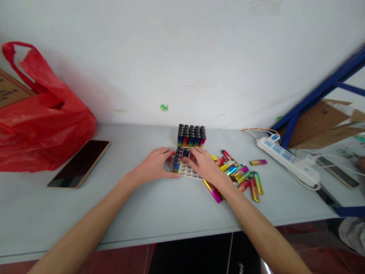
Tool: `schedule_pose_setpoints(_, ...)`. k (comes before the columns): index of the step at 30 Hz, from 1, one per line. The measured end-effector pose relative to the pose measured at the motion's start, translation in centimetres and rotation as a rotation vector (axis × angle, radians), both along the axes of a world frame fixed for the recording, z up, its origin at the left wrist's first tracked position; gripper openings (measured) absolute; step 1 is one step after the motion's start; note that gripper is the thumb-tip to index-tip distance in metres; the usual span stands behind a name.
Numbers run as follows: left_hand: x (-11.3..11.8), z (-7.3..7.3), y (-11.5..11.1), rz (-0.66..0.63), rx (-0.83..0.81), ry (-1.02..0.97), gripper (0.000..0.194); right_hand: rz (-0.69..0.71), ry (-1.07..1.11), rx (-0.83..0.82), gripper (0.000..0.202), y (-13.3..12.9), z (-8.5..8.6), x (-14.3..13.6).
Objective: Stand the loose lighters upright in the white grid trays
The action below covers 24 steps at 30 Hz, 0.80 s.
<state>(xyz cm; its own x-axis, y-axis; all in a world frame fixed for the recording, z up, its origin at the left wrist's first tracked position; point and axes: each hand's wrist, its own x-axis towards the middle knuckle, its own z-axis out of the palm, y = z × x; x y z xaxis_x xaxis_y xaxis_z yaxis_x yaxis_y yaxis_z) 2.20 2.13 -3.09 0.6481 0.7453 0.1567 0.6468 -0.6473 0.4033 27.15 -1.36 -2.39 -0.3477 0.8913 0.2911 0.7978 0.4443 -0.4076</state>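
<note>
- Table [137,219]: grey
- Lighter pile [238,172]: messy, right of the tray [188,172]
- Left hand [154,165]: gripping the tray's left end
- Right hand [207,165]: at one lighter [186,152], couldn't tell if pinched
- Tray: between both hands, part-filled
- Lighter: stood in the tray

Head view: left forearm [94,220] bare from the lower edge of view up to the wrist [129,183]; slim, smooth in outline, broader toward the elbow end and tapering evenly; right forearm [258,220] likewise bare and slim, with a similar taper. Left hand [154,164] and right hand [207,166] both bare; fingers [162,150] slender, each thumb distinct in outline; nails and knuckle creases too small and soft-focused to record.
</note>
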Motion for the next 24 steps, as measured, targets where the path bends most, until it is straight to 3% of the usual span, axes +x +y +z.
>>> schedule_pose_setpoints(4,0.0,0.1,0.1,0.007,-0.015,0.007,0.073,-0.072,0.201,0.081,0.015,-1.4,3.0,3.3)
schedule_pose_setpoints(8,0.0,0.2,0.1,0.011,-0.041,-0.002,0.076,-0.186,0.136,0.057,0.016,-6.4,5.2,5.9)
schedule_pose_setpoints(10,0.1,0.3,0.0,0.014,-0.044,0.001,0.079,-0.203,0.033,0.037,0.011,-9.5,4.4,6.1)
schedule_pose_setpoints(13,0.1,0.3,0.0,0.01,-0.043,0.017,0.081,-0.243,-0.107,0.077,0.009,-13.0,1.5,5.6)
schedule_pose_setpoints(17,0.1,0.2,-0.1,0.014,-0.036,0.025,0.079,-0.294,-0.123,0.096,0.011,-14.3,-1.3,4.6)
schedule_pose_setpoints(20,0.1,0.1,0.0,0.012,-0.035,-0.002,0.076,-0.3,-0.013,0.08,0.012,-13.9,-1.2,4.2)
schedule_pose_setpoints(24,0.1,0.1,0.0,0.014,-0.032,-0.032,0.075,-0.357,0.227,0.008,0.022,-13.4,0.3,4.4)
